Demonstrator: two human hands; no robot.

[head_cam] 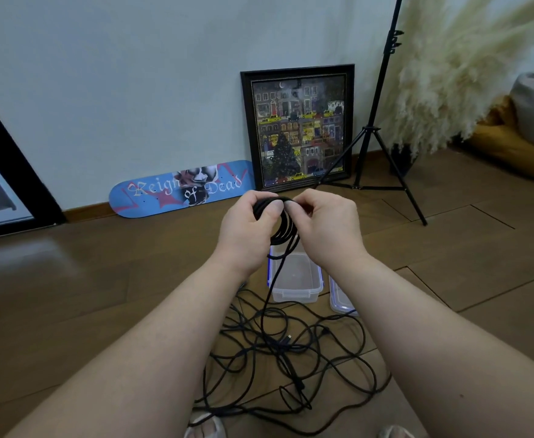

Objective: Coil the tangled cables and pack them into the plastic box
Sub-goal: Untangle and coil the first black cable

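Cable half-coiled, held up between both hands: left hand grips the coil, right hand pinches its top loop. Tail hangs straight down to the tangle on the floor. Box directly below, lid off.

Skateboard deck, framed painting, tripod, pampas grass.

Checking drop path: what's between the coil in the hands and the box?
Head view: only a black cable trailing from the coil past the open box to the floor tangle.
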